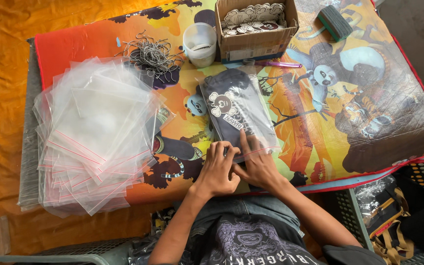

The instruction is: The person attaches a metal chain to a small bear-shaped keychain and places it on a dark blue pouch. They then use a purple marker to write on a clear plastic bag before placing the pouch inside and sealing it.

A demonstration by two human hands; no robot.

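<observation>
A dark folded garment in a clear plastic bag lies in the middle of the colourful printed table cover. A white cartoon-face tag shows on the garment. My left hand and my right hand both press on the bag's near end, along its red-lined closure strip. The right index finger stretches forward over the bag. Neither hand lifts the bag off the table.
A thick pile of empty clear bags covers the table's left. Behind it sits a heap of metal hooks, a white plastic cup, a cardboard box of round tags, a purple pen and a green-grey block.
</observation>
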